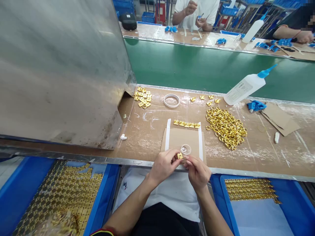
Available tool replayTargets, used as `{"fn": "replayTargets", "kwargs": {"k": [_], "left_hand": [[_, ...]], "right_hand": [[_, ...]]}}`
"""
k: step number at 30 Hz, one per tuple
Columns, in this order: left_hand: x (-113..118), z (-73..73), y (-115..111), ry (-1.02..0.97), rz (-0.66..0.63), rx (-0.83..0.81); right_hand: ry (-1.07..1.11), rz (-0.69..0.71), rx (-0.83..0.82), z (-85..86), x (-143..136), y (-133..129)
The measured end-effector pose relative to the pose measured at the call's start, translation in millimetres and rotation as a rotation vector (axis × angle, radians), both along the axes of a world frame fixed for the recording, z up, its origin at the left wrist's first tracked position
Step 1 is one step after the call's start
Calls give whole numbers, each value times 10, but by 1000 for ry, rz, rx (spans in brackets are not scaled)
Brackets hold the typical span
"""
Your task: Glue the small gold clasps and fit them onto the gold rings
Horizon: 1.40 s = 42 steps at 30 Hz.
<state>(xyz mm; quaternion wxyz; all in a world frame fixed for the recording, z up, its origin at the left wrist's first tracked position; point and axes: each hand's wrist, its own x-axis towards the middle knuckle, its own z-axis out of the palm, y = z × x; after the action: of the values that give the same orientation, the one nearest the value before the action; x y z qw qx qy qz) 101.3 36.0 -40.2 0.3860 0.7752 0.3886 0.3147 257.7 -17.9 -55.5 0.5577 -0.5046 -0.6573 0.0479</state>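
A small gold piece (180,155) is sitting in the fingertips of the left hand (164,165), which is gripping it above the front edge of the counter (261,157), near the middle. The right hand (199,170) is holding its fingers closed in a pinch just beside the piece; whatever is lying between them is too small to make out. A clear round cup (185,149) is standing right behind the fingers, on a cardboard sheet (182,136) with 2 white strips (168,134) running along its sides. At the sheet's back edge, 5 gold pieces (186,125) are forming a row. A pile of gold rings (228,129) is spreading to the right of the sheet. Closer to the counter's back edge, a white tape ring (171,100) is lying flat, 5 loose gold pieces (202,97) are scattering farther right, and a bottle (244,89) is leaning to the right. A gold cluster (143,97) is resting toward the back left corner, beside a metal panel (61,72). Below the front edge, 2 blue trays (227,209) are holding more gold parts, 1 on each side. Beyond the green belt (197,65), a person (194,13) is working with both hands.
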Motion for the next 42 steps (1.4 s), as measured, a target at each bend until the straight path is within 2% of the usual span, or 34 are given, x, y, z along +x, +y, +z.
{"fn": "replayTargets", "kwargs": {"k": [3,6,11,14,21,24,27,30,32,34,37,39,42], "left_hand": [[-3,0,-6,-20,4,-12],[-12,-7,-20,-43,31,-11],[-58,-24,-46,-86,33,-6],[-86,-36,-45,-94,-9,3],[-126,-41,-27,-186,-73,-3],[-135,-38,-17,-229,-71,-15],[-151,-25,-23,-272,-47,-20],[-201,15,-90,-285,-33,-10],[-259,61,-179,-308,-14,3],[-326,117,-292,-331,6,18],[-412,203,-466,-327,15,14],[-443,250,-565,-319,9,-8],[-451,308,-677,-326,5,-53]], "right_hand": [[31,6,-31,17,-3,-16],[158,-14,-91,49,-10,-31],[457,-218,-118,111,-6,36],[416,-277,-125,122,3,86],[130,-275,-147,76,-42,132],[229,-300,-177,31,-70,154],[390,-366,-117,24,-115,107],[450,-442,-28,102,-196,-42],[454,-459,-59,195,-264,-178],[461,-356,-239,298,-333,-316],[517,-11,-570,429,-420,-493],[568,158,-674,487,-458,-581],[631,259,-735,540,-484,-670]]}}
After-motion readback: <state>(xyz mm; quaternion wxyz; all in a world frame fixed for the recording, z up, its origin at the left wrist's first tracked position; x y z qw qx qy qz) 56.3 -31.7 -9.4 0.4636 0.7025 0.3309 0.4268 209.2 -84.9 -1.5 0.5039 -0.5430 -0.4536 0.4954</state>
